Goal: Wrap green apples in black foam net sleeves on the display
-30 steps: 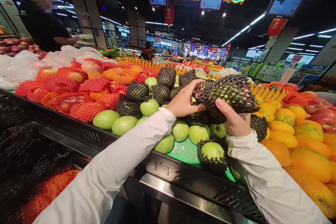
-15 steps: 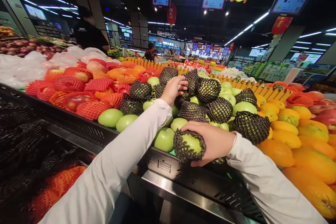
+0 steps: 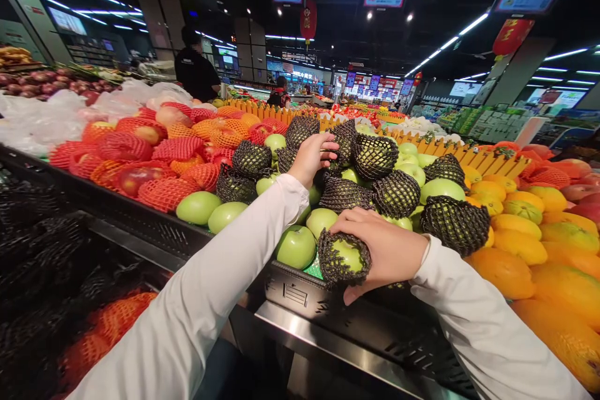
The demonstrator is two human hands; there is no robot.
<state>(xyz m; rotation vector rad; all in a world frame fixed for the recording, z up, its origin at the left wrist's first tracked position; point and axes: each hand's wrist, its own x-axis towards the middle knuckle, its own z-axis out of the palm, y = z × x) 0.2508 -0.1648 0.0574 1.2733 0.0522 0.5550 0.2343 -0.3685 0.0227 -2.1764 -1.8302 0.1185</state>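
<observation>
At the front edge of the crate, a green apple in a black foam net (image 3: 347, 257) sits in the grasp of my right hand (image 3: 382, 242). The net leaves part of its green skin bare, facing me. Deeper in the pile, my left hand (image 3: 310, 159) has its fingers curled among netted apples; what they hold, if anything, is hidden. Just left of my right hand lie bare green apples (image 3: 296, 247). More black-netted apples (image 3: 397, 194) surround both hands.
Apples in red and orange nets (image 3: 166, 194) fill the left of the display, with clear plastic bags (image 3: 42, 119) beyond. Oranges (image 3: 553, 290) lie to the right. The black crate's front wall (image 3: 295, 294) stands above a metal rail (image 3: 300, 328). A person in black (image 3: 194, 72) stands behind.
My right hand and its netted apple have shifted slightly right in view. My left hand has barely moved. The person in black has moved to the right.
</observation>
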